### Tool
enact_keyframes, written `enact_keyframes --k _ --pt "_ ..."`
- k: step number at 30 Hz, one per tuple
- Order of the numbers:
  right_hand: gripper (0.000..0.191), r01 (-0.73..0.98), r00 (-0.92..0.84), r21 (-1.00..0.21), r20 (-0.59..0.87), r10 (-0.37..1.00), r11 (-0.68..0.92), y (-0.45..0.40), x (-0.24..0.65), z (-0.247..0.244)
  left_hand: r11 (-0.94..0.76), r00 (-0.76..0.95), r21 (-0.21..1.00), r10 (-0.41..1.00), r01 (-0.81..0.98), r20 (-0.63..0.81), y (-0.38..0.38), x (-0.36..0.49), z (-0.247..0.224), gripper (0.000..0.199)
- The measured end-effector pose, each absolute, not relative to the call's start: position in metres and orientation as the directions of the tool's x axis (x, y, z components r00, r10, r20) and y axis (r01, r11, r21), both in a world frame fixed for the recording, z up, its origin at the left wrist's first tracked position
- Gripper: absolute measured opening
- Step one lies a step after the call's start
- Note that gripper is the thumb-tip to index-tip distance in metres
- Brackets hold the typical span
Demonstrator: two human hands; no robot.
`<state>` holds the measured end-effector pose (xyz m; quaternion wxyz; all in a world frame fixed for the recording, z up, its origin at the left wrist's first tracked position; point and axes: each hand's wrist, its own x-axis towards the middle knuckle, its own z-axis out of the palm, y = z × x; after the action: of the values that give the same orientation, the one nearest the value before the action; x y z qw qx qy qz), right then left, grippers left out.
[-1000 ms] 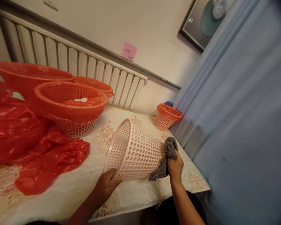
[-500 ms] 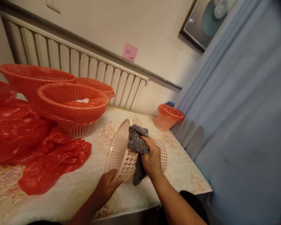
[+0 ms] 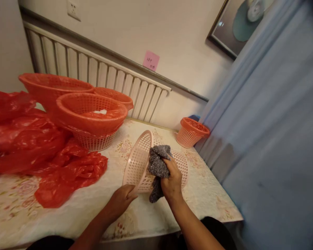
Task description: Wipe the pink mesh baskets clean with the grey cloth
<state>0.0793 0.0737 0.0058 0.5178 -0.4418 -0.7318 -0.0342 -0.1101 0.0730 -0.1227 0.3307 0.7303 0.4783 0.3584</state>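
A pale pink perforated plastic basket (image 3: pixel 138 163) lies on its side on the table, its wide mouth facing left. My left hand (image 3: pixel 122 199) grips the near edge of its rim, thumb on top and the other fingers partly hidden. Bunched in my right hand (image 3: pixel 172 180) is a dark grey fluffy cloth (image 3: pixel 159 163), pressed against the basket's outer wall just behind the rim. A loose end of the cloth hangs below my fingers.
Red plastic bags (image 3: pixel 67 166) are heaped on the left. Behind them stand several baskets lined with red bags, one (image 3: pixel 94 139) nearest. A smaller lined basket (image 3: pixel 189 133) stands at the back right by the blue curtain (image 3: pixel 258 139). A flowered cloth (image 3: pixel 208 194) covers the table.
My right hand has slid the grey cloth slightly down along the basket's wall. The basket has turned a little in my left hand's grip. The whole view has shifted left.
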Motion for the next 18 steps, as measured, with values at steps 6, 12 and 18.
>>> enact_keyframes --k 6,12,18 --pt "0.046 0.695 -0.032 -0.447 0.763 0.645 0.563 0.088 0.077 0.029 -0.414 0.286 0.823 0.903 0.389 0.319 0.061 -0.103 -0.115 0.036" --pt "0.043 0.737 -0.05 -0.352 0.823 0.566 0.577 0.068 0.067 0.007 -0.407 0.199 0.881 0.91 0.243 0.365 0.052 -0.099 -0.106 0.035" --pt "0.052 0.745 -0.173 -0.201 0.863 0.475 0.636 0.024 0.061 -0.052 -0.439 0.233 0.883 0.887 0.164 0.398 0.055 -0.098 -0.11 0.037"
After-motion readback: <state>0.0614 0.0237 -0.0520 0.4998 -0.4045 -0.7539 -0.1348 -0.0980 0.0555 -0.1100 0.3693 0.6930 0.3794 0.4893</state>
